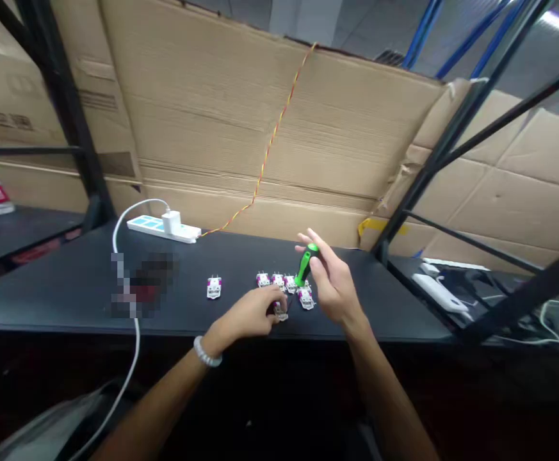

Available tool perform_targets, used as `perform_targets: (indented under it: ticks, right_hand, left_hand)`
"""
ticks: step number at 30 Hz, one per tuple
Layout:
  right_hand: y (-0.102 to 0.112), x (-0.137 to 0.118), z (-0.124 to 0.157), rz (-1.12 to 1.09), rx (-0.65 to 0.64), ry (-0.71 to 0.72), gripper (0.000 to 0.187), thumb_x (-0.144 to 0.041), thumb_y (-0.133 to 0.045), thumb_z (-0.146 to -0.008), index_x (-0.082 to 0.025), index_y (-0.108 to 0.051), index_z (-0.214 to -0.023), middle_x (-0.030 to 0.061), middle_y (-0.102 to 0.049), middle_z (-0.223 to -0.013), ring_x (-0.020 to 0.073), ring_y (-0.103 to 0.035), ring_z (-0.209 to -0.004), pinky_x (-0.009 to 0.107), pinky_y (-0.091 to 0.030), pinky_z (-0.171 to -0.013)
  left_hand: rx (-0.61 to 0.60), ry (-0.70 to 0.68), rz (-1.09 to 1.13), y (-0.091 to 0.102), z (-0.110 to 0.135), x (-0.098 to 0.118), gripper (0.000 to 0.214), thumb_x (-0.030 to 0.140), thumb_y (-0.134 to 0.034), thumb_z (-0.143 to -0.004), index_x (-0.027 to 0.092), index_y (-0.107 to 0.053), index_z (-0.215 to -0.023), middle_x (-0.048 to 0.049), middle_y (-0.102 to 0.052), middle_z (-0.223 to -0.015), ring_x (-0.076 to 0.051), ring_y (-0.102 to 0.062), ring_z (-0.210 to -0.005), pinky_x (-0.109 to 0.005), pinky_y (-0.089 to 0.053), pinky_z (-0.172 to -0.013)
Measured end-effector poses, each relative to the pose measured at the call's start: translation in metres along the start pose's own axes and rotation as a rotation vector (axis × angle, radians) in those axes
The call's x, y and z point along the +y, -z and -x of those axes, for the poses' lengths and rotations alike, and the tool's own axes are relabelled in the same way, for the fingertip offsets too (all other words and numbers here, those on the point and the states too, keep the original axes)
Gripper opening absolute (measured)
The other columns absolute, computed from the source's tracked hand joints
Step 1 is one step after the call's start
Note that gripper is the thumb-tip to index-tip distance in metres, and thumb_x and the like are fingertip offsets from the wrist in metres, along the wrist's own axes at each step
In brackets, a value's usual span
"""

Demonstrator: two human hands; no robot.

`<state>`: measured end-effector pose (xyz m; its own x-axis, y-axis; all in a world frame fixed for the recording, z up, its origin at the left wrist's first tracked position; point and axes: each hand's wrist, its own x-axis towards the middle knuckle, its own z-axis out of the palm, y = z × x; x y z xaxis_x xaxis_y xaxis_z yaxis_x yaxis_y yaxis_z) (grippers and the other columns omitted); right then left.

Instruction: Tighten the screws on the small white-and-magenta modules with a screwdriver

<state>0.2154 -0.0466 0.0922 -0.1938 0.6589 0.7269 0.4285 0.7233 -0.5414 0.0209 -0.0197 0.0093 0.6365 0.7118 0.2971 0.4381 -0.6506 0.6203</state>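
Right hand (333,282) wrapped around a green-handled screwdriver (305,265), held tilted with its tip pointing down over a cluster of small white-and-magenta parts (286,283) near the front of the black table (68,288). Left hand (253,314) pinches one small part (280,312) against the table just below that cluster. One more part (214,287) lies apart to the left; a white power strip (162,226) sits at the back.
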Motion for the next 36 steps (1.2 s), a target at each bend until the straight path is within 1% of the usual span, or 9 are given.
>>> perform_targets:
  ticks: [4, 6, 10, 12, 16, 21, 27, 33, 36]
  right_hand:
    - [0.0027, -0.0047, -0.001, 0.228, 0.13, 0.07, 0.029, -0.04, -0.07, -0.096, -0.024, -0.074, -0.12, 0.0091, -0.067, -0.11, 0.0232, -0.068, -0.095, 0.039, -0.061, -0.081]
    - [0.004, -0.0049, 0.0, 0.249, 0.145, 0.071, 0.031, -0.037, -0.072, -0.096, -0.025, -0.074, -0.124, 0.0063, -0.066, -0.102, 0.021, -0.065, -0.086, 0.038, -0.06, -0.08]
    - [0.0073, -0.0032, 0.0038, 0.132, 0.06, 0.048, 0.048, -0.026, -0.048, -0.106, -0.026, -0.055, -0.153, 0.0092, -0.073, -0.121, 0.0243, -0.07, -0.106, 0.044, -0.059, -0.096]
    - [0.0082, -0.0037, 0.0044, 0.137, 0.066, 0.054, 0.047, -0.027, -0.049, -0.105, -0.025, -0.058, -0.151, 0.0104, -0.071, -0.124, 0.0257, -0.07, -0.11, 0.044, -0.059, -0.096]
    - [0.0085, -0.0036, 0.0024, 0.283, 0.149, 0.07, 0.042, -0.033, -0.07, -0.095, -0.024, -0.071, -0.136, 0.0099, -0.066, -0.112, 0.025, -0.067, -0.097, 0.041, -0.061, -0.082]
    - [0.0101, 0.0002, 0.0015, 0.176, 0.051, 0.074, 0.054, -0.018, -0.046, -0.103, -0.028, -0.054, -0.155, 0.0101, -0.07, -0.134, 0.0266, -0.068, -0.122, 0.049, -0.055, -0.108]
    - [0.0084, -0.0047, -0.0002, 0.273, 0.188, 0.103, 0.035, -0.033, -0.075, -0.093, -0.025, -0.074, -0.127, 0.0091, -0.067, -0.111, 0.0248, -0.068, -0.099, 0.041, -0.062, -0.087]
    - [0.0102, -0.0001, 0.0004, 0.129, 0.082, 0.06, 0.044, -0.022, -0.047, -0.105, -0.026, -0.062, -0.146, 0.0108, -0.073, -0.131, 0.0257, -0.071, -0.12, 0.048, -0.057, -0.107]
    - [0.0075, 0.0022, 0.0021, 0.127, 0.108, 0.029, 0.043, -0.031, -0.062, -0.101, -0.025, -0.063, -0.144, 0.0104, -0.076, -0.126, 0.0272, -0.073, -0.114, 0.047, -0.06, -0.102]
  left_hand:
    - [0.004, 0.006, -0.004, 0.0004, 0.0006, 0.001, 0.026, 0.004, -0.064, -0.075, 0.022, -0.067, -0.093, -0.0031, -0.07, -0.105, -0.023, -0.066, -0.095, -0.032, -0.052, -0.091]
    - [0.0, 0.009, -0.001, 0.0007, 0.0007, 0.0015, 0.026, 0.003, -0.064, -0.074, 0.022, -0.067, -0.093, -0.003, -0.07, -0.106, -0.023, -0.066, -0.096, -0.032, -0.052, -0.092]
    - [-0.003, 0.004, -0.016, 0.0005, 0.0002, 0.0012, 0.026, 0.004, -0.065, -0.076, 0.022, -0.067, -0.095, -0.0034, -0.069, -0.107, -0.023, -0.066, -0.098, -0.033, -0.051, -0.094]
    - [-0.006, 0.005, -0.021, 0.0003, 0.0001, 0.001, 0.028, 0.003, -0.065, -0.076, 0.022, -0.068, -0.096, -0.0033, -0.069, -0.108, -0.023, -0.067, -0.098, -0.033, -0.051, -0.093]
    - [-0.016, 0.019, -0.038, 0.0008, 0.0005, 0.002, 0.028, 0.002, -0.065, -0.075, 0.022, -0.068, -0.095, -0.0031, -0.069, -0.108, -0.023, -0.067, -0.096, -0.031, -0.052, -0.09]
    - [-0.015, 0.021, -0.045, 0.0017, 0.0005, 0.0034, 0.026, 0.004, -0.065, -0.076, 0.022, -0.067, -0.095, -0.0031, -0.068, -0.106, -0.023, -0.066, -0.098, -0.032, -0.052, -0.092]
    - [-0.013, 0.022, -0.016, 0.0011, 0.0007, 0.0027, 0.024, 0.005, -0.065, -0.077, 0.022, -0.067, -0.094, -0.0031, -0.068, -0.108, -0.023, -0.067, -0.098, -0.033, -0.052, -0.093]
    - [-0.028, 0.025, -0.034, 0.0022, 0.0, 0.0045, 0.024, 0.005, -0.064, -0.077, 0.022, -0.066, -0.093, -0.0036, -0.068, -0.107, -0.023, -0.066, -0.098, -0.033, -0.051, -0.092]
    - [-0.028, 0.034, -0.043, 0.0022, -0.0002, 0.0047, 0.025, 0.004, -0.063, -0.077, 0.022, -0.066, -0.094, -0.0039, -0.068, -0.108, -0.023, -0.066, -0.099, -0.033, -0.051, -0.093]
